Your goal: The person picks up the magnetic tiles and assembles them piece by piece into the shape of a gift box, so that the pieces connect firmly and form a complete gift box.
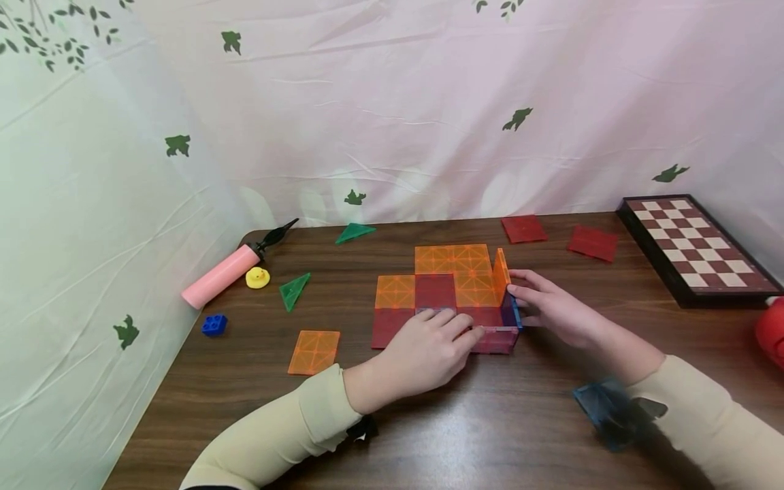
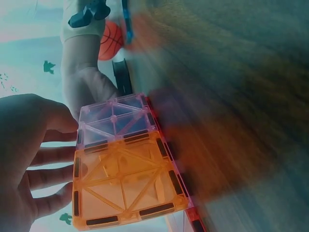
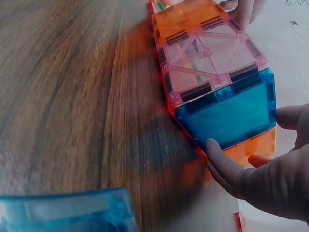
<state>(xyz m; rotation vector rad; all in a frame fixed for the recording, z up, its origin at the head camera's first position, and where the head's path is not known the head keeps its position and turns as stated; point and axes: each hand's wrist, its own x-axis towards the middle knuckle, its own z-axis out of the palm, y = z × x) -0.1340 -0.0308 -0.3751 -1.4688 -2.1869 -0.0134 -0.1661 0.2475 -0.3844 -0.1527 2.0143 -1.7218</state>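
Translucent magnetic tiles form an orange and red floor [image 1: 474, 258] with low upright walls at its front right corner. My left hand [image 1: 429, 350] bends over the front wall. In the left wrist view its fingertips touch the upper edges of an upright orange tile [image 2: 125, 179] and a clear pink tile [image 2: 116, 116]. At the right wall, my right hand [image 1: 560, 313] holds a blue tile [image 3: 231, 116] between thumb and fingers. One fingertip lies on the upright orange tile [image 1: 501, 275] beyond it. The left hand hides part of the front wall from above.
Loose blue tiles [image 1: 603, 408] lie by the right sleeve. An orange tile [image 1: 314, 352], green triangles [image 1: 295, 291], red tiles [image 1: 592, 243], a pink pump [image 1: 223, 275], a duck [image 1: 257, 278], a blue block [image 1: 214, 324] and a checkered board [image 1: 698, 245] surround the floor.
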